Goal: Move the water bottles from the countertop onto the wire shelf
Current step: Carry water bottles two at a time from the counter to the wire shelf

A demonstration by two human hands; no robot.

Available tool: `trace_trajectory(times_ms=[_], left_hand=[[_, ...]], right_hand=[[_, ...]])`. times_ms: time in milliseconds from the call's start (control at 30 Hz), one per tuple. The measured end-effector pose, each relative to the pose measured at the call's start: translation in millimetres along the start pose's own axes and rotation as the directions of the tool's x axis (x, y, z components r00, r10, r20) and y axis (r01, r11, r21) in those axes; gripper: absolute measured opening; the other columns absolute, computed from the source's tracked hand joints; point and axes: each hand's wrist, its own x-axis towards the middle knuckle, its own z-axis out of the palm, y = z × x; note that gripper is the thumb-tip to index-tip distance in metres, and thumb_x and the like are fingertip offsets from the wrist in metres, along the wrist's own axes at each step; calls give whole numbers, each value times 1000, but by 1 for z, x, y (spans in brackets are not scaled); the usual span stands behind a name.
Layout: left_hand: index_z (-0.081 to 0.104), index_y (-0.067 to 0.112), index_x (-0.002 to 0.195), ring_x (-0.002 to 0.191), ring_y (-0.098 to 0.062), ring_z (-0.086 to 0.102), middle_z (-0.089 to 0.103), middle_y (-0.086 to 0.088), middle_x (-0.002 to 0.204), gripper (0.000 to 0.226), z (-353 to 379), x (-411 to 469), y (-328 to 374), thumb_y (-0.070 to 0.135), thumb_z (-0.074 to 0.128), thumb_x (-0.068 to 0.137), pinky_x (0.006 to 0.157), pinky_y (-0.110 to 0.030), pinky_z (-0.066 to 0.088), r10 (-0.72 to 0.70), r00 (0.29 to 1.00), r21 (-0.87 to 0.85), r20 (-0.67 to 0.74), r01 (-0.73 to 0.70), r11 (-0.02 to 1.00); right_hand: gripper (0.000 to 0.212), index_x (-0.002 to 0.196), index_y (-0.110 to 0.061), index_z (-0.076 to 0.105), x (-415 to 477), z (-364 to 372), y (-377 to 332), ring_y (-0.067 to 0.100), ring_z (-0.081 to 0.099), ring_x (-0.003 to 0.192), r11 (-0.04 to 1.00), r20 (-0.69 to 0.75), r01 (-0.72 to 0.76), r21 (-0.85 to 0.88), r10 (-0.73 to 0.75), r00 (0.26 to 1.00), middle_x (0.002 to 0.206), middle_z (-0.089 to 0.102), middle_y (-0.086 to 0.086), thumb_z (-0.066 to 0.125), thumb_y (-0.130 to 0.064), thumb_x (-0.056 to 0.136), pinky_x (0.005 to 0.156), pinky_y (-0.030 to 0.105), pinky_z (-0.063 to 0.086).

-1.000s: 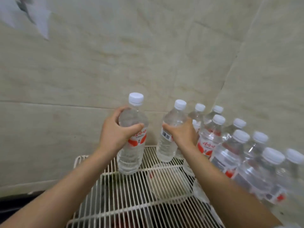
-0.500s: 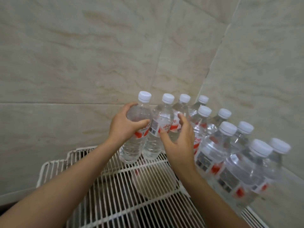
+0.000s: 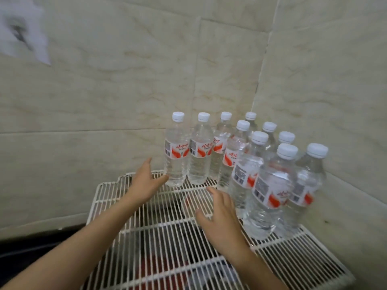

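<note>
Water bottles (image 3: 232,158), ten caps by my count, are standing upright on the wire shelf (image 3: 109,197). They're packed into its back right corner where the two tiled walls (image 3: 125,91) meet. One row runs along the back edge and the rest come forward along the right edge.

Neither hand is holding anything. The left hand (image 3: 144,182) is spread flat with loose fingers just beside the leftmost bottle (image 3: 176,155) of the back row. Its thumb points at the base of that bottle, and I honestly can't tell if it's touching or a hair off. The right hand (image 3: 219,218) hovers relaxed over the middle of the shelf, just left of the front bottles and gripping nothing.

The countertop isn't in view at all, so I can't say which way any leftover bottles lie or whether there are any. If there are more, my guess is the next step is going back for them.

What matters on the shelf end is that the free wire is the whole left half plus the front. The next slot along the back edge is directly left of that leftmost bottle, right where the left hand sits, so that hand is nearer to it. The bottles are tall with narrow bases on spaced wires, so I'd set each one down straight, snug against its neighbour.
</note>
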Motion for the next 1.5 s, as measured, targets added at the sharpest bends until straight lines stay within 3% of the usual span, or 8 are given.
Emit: trace_trajectory(times_ms=[167, 300, 400, 700, 900, 1067, 1367, 1500], left_hand=[[21, 10, 143, 139, -27, 26, 25, -12, 152, 72, -16, -87, -10, 25, 60, 84, 114, -42, 24, 0, 996, 111, -84, 9, 994], [38, 14, 135, 130, -23, 40, 43, -6, 140, 51, -29, -178, -16, 21, 55, 87, 108, -42, 33, 29, 968, 57, -247, -15, 998], [53, 16, 120, 117, -24, 50, 55, -2, 121, 34, -44, -243, -26, 15, 55, 87, 98, -40, 42, 34, 902, 35, -431, -21, 999], [56, 11, 117, 113, -25, 52, 58, -10, 119, 33, -109, -396, -60, 12, 55, 85, 96, -38, 41, -127, 693, 69, -710, 248, 966], [55, 9, 118, 115, -29, 50, 58, -15, 122, 35, -153, -513, -83, 12, 55, 83, 96, -38, 39, -222, 525, 44, -822, 447, 893], [53, 7, 121, 118, -32, 48, 55, -17, 124, 37, -180, -620, -87, 12, 54, 84, 99, -40, 37, -262, 417, 9, -870, 545, 838], [55, 3, 116, 114, -36, 49, 56, -22, 122, 34, -202, -808, -96, 9, 55, 83, 97, -43, 38, -347, 171, -157, -922, 653, 741], [54, 4, 118, 115, -34, 49, 55, -19, 124, 34, -200, -839, -103, 10, 54, 84, 97, -44, 38, -383, 137, -211, -913, 645, 735]], right_hand=[[58, 139, -32, 17, -63, -7, 3, 10, 15, 137, 995, 109, 96, 37, -99, 989, 145, 19, -7, 47, -36, 89, 114, 29, 16], [54, 138, -31, 20, -116, -11, 1, 10, 16, 136, 972, 167, 219, 81, -230, 959, 143, 20, -7, 45, -38, 90, 113, 27, 16], [51, 136, -29, 26, -154, -7, -9, 11, 20, 134, 942, 218, 303, 146, -329, 919, 140, 24, -7, 46, -37, 90, 112, 28, 20], [46, 131, -20, 40, -222, 31, -59, 19, 27, 131, 835, 294, 528, 155, -549, 782, 136, 36, 4, 51, -32, 88, 107, 28, 25], [49, 133, -20, 37, -288, 55, -105, 22, 25, 133, 746, 412, 645, 169, -648, 641, 140, 34, 7, 50, -35, 87, 107, 34, 27], [53, 136, -21, 33, -349, 63, -147, 25, 21, 136, 613, 487, 781, 119, -722, 492, 146, 28, 8, 49, -38, 88, 108, 39, 27], [52, 133, -20, 37, -456, 71, -198, 28, 26, 133, 490, 558, 863, 122, -753, 349, 143, 32, 12, 51, -38, 86, 103, 40, 30], [57, 137, -21, 30, -484, 84, -199, 28, 19, 137, 274, 603, 957, 98, -781, 162, 147, 25, 12, 49, -39, 87, 105, 41, 28]])
